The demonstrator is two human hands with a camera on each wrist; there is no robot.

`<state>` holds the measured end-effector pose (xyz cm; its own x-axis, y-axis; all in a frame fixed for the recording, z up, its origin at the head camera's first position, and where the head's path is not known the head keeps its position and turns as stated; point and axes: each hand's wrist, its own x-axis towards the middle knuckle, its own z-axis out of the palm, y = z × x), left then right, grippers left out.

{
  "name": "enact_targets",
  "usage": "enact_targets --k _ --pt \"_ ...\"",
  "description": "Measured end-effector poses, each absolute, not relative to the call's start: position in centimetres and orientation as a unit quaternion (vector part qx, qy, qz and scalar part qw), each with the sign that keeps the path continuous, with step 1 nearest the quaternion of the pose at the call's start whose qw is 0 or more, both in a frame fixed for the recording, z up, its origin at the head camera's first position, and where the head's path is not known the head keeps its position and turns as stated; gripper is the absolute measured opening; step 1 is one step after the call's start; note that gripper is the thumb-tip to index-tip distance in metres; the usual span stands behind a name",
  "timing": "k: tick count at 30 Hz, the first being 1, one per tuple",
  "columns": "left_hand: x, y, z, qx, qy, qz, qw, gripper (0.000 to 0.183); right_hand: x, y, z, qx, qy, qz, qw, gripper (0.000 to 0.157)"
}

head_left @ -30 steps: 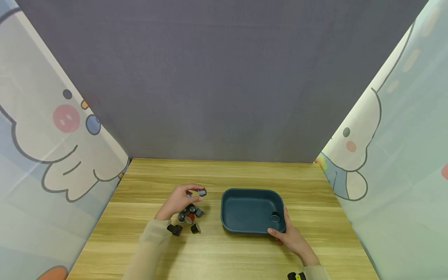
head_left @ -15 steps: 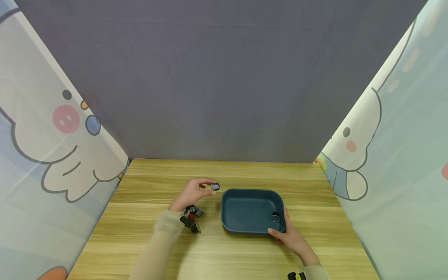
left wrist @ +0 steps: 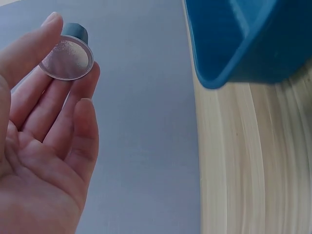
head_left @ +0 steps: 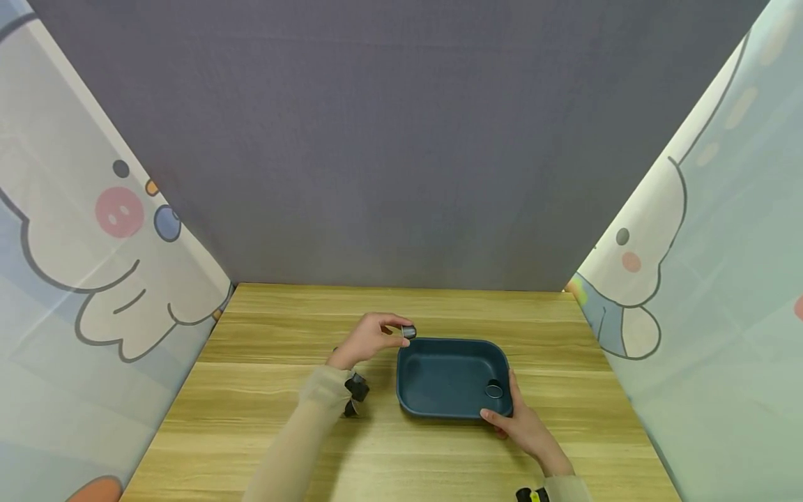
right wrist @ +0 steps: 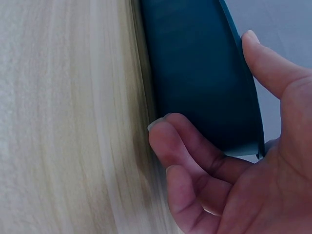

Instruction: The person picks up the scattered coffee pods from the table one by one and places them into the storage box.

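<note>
My left hand (head_left: 370,338) pinches a dark coffee capsule (head_left: 409,332) between thumb and fingers, at the far left corner of a dark teal rectangular tray (head_left: 439,385). In the left wrist view the capsule's silver foil lid (left wrist: 67,59) faces the camera, with its bluish-grey cup behind. My right hand (head_left: 525,425) grips the tray's near right corner. The right wrist view shows its thumb on the rim and fingers curled low against the outer wall (right wrist: 200,73). Another dark capsule (head_left: 493,389) lies inside the tray at the right end.
A pile of capsules stands left of the tray, mostly hidden by my left forearm and wrist camera; one black capsule (head_left: 350,408) shows at its near edge. The wooden table (head_left: 426,460) ends at a grey back panel (head_left: 401,174), with cartoon-printed panels at both sides.
My left hand has carried the capsule from over the pile rightward and away from me to the tray's far left corner. The right hand and tray have stayed in place.
</note>
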<state>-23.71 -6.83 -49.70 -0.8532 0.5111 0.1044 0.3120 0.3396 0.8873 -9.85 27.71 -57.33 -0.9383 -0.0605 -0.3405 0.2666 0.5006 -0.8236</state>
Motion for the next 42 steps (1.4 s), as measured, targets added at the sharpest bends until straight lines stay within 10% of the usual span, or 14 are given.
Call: enact_targets --k 42 --pt "-24.3 3.7 -52.3 0.317 0.791 0.497 0.165 0.032 -9.8 27.6 -57.2 0.072 0.851 -0.497 0.152 0.114"
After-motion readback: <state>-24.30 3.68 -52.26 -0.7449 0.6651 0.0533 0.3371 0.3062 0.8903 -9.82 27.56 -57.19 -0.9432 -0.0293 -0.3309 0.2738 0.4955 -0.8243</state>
